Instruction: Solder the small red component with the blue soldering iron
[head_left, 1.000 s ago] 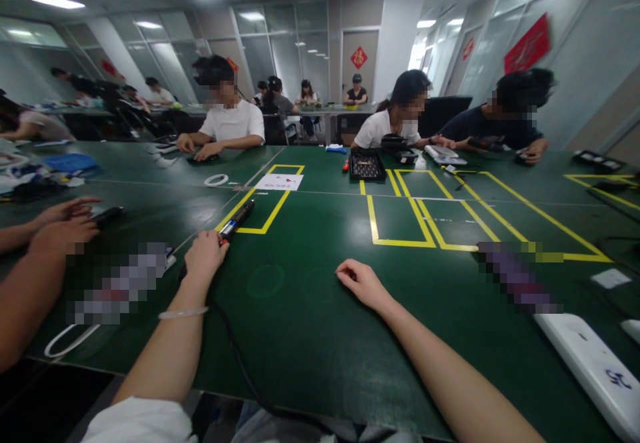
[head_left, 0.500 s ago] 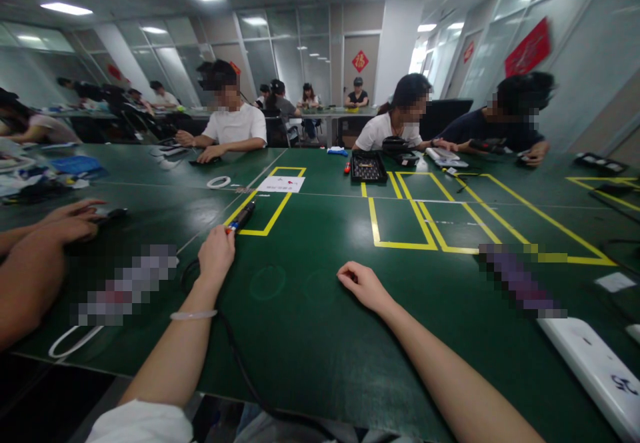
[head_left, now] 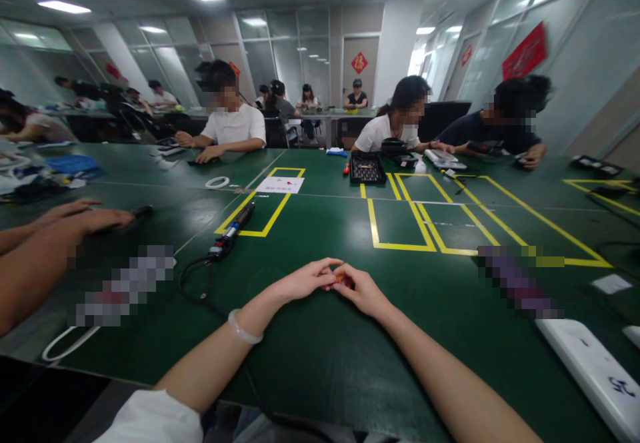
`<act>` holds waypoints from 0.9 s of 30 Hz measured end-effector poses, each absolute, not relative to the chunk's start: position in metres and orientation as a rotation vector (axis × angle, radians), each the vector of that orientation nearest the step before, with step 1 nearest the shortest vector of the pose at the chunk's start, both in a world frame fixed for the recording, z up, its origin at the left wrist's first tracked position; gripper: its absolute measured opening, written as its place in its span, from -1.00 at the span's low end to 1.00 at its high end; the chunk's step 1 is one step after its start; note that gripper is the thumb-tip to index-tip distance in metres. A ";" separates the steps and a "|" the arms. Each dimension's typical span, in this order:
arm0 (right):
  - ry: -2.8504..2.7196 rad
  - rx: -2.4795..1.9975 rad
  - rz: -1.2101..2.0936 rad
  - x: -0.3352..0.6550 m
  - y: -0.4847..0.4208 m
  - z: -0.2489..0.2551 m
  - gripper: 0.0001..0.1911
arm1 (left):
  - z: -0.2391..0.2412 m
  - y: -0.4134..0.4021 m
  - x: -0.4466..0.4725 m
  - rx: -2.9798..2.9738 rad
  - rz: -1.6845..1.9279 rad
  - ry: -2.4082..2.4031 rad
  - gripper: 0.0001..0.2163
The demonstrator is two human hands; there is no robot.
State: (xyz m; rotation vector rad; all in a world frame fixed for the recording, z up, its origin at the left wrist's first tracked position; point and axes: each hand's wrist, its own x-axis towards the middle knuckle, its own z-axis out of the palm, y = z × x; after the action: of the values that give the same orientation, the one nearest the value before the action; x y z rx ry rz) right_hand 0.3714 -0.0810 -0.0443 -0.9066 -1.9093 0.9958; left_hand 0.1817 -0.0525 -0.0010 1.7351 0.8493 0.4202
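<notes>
In front of me, my left hand (head_left: 309, 279) and my right hand (head_left: 364, 291) meet fingertip to fingertip, low over the green table (head_left: 320, 356). A small orange-red piece (head_left: 339, 280) shows between the fingers of both hands; its kind is too small and covered to make out. My right fingers are curled round it and my left fingertips pinch at it. Left of my hands lies a black corded electric tool, shaped like a screwdriver (head_left: 233, 228), with a blue band. Its cord (head_left: 186, 283) loops down under my left forearm.
Yellow tape outlines (head_left: 400, 246) mark the table. A white paper label (head_left: 280, 184) and a black tray of small parts (head_left: 367, 168) lie farther back. A white power strip (head_left: 585, 356) is at right. A co-worker's hands (head_left: 90, 220) work at left; other people sit across.
My left hand has let go of the corded tool, which stays on the table, and has moved right to meet my right hand. The orange-red piece now shows. The co-worker's hand at left shifted right.
</notes>
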 end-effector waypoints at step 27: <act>-1.644 -1.005 1.177 0.375 -0.070 -0.055 -0.74 | 0.000 -0.012 0.108 2.443 0.691 1.703 -0.63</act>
State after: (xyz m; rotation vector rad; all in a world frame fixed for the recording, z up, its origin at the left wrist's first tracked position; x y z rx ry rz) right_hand 0.3746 -0.0698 -0.0555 -1.0045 -1.6435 1.1766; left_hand 0.1081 -0.0118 0.0004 2.4426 1.7031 0.6907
